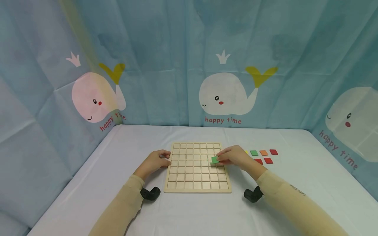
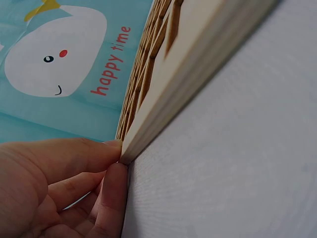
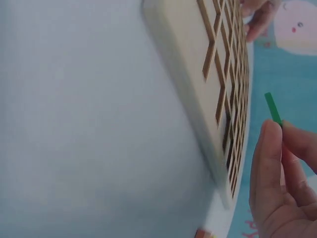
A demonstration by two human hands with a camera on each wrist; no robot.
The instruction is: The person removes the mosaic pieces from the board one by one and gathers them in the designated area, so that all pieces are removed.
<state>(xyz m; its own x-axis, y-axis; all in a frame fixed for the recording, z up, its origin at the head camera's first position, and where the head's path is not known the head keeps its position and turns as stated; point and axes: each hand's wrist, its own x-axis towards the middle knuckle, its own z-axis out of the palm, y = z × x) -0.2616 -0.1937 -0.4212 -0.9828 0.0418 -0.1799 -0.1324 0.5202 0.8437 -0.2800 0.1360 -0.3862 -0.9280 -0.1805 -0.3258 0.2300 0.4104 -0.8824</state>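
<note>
A square wooden grid board [image 1: 189, 187] lies on the white table, its shallow squares marked off by raised strips. At its left edge, my left hand [image 1: 154, 163] holds the rim; in the left wrist view, the fingertips [image 2: 117, 171] meet at the board's edge. My right hand [image 1: 235, 156] is over the board's right side and pinches a thin green square tile [image 1: 215, 160] between thumb and finger. The right wrist view shows the tile [image 3: 272, 107] edge-on, sticking up past the fingertips.
Right of the board lie loose square tiles: a green tile [image 1: 254, 153], an orange tile [image 1: 263, 152] and several red tiles [image 1: 273, 152]. A yellow tile [image 1: 246, 151] is partly hidden behind my right hand. A blue whale-print curtain [image 1: 165, 98] hangs behind the table.
</note>
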